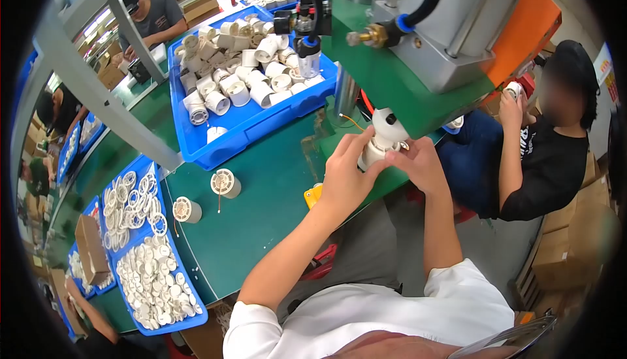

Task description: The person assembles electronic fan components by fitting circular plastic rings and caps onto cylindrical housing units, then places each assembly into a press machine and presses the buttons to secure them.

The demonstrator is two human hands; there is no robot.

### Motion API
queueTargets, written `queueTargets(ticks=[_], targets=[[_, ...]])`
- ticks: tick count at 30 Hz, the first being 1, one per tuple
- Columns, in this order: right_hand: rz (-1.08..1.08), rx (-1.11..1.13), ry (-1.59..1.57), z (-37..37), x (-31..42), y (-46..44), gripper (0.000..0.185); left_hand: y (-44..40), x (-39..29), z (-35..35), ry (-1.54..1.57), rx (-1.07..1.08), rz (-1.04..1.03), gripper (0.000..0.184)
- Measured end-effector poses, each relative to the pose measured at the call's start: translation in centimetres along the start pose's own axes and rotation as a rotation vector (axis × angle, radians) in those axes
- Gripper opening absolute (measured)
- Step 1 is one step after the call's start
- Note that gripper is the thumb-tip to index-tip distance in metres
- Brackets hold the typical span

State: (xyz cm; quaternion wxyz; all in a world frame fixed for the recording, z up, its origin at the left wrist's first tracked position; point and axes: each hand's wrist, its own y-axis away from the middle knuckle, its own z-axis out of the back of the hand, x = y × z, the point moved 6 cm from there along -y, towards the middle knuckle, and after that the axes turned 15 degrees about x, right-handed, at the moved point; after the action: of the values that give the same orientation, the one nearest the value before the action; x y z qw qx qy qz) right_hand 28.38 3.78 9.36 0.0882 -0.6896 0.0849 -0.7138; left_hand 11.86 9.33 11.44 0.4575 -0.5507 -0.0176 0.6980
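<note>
Between the two hands, right under the green press plate (405, 91): one white cylinder (371, 156), that's the piece being worked. Left hand (349, 166) and right hand (421, 163) close together, both clamped on it, fingers round the rim. White domed piece (386, 126) just above the fingertips, can't tell if it's attached. Thin yellow-orange wire (353, 122) by the left fingertips

Progress: this one looks mid-work, my read. Two wired cylinders (225, 182) (187, 210) stand on the green bench (261, 182) left of the left hand, wires trailing; can't tell if they're done or waiting. Plenty of similar parts around, so likely early in the batch, but no count of done ones visible

Containers: big blue tray (261, 129) beyond the left hand, heaped with white cylinders (238, 91), some upright, some tipped. Far left of the left hand, blue bins (189, 325): white rings (134, 199) in the farther part, small white discs (157, 280) in the nearer. Open cardboard box (91, 248) just beside them
</note>
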Motion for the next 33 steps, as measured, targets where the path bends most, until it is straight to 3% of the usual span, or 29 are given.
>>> queueTargets(ticks=[5,6,12,15,17,21,26,28,33], targets=[[-0.002,0.031,-0.037,0.5,-0.7,-0.9,0.046,-0.8,0.3,0.0,-0.098,0.052,0.039,0.042],[-0.002,0.034,-0.04,0.3,-0.6,-0.8,0.046,-0.4,0.6,-0.2,-0.16,0.097,0.016,0.058],[0.132,-0.054,0.13,0.0,-1.8,0.9,0.044,1.5,-1.2,0.8,-0.208,0.054,0.06,0.059],[0.093,-0.238,0.363,2.2,-1.6,3.9,0.043,6.1,-1.4,2.3,-0.376,0.042,0.107,0.06],[0.012,-0.452,0.998,2.5,-1.0,6.0,0.04,8.6,-1.4,2.5,-0.527,0.05,0.022,0.05],[0.013,-0.511,1.214,1.3,-2.7,6.6,0.031,10.9,0.5,1.5,-0.533,0.005,-0.075,0.037],[0.125,-0.504,1.147,2.3,-4.1,6.4,0.029,11.1,0.8,1.4,-0.498,-0.024,-0.11,0.027],[0.256,-0.552,1.084,2.5,-4.8,6.8,0.032,11.1,0.7,1.6,-0.467,-0.033,-0.1,0.027],[0.309,-0.644,1.122,2.0,-4.9,6.7,0.036,11.7,1.3,1.7,-0.371,-0.065,-0.022,0.029]])
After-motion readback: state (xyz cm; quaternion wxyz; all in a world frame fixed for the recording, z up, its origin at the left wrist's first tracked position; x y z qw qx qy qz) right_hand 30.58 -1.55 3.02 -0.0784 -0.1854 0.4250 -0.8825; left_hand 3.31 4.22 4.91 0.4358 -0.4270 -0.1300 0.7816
